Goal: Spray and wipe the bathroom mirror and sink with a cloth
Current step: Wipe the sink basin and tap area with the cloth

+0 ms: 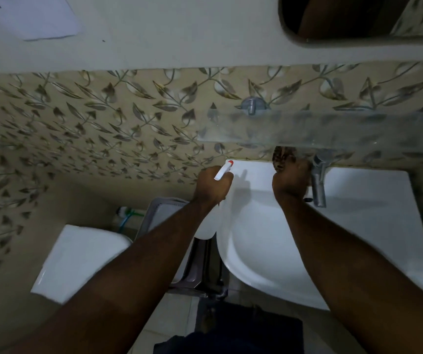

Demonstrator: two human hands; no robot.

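Left grip clamps one spray bottle; right grip seemingly presses one cloth on one sink.

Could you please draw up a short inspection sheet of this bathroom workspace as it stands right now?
Surface: white sink, basin bare, no water seen.
Job's things: spray bottle, red-tipped nozzle aimed at the sink's back rim; patterned cloth on the back rim beside the tap; mirror above, only its lower edge in view.
Clutter: nothing seen on the glass shelf.
Grippers: left hand grips the bottle; right hand presses the cloth.
Cables: nothing seen.
Surroundings: leaf-patterned tiles, toilet cistern, dim light.
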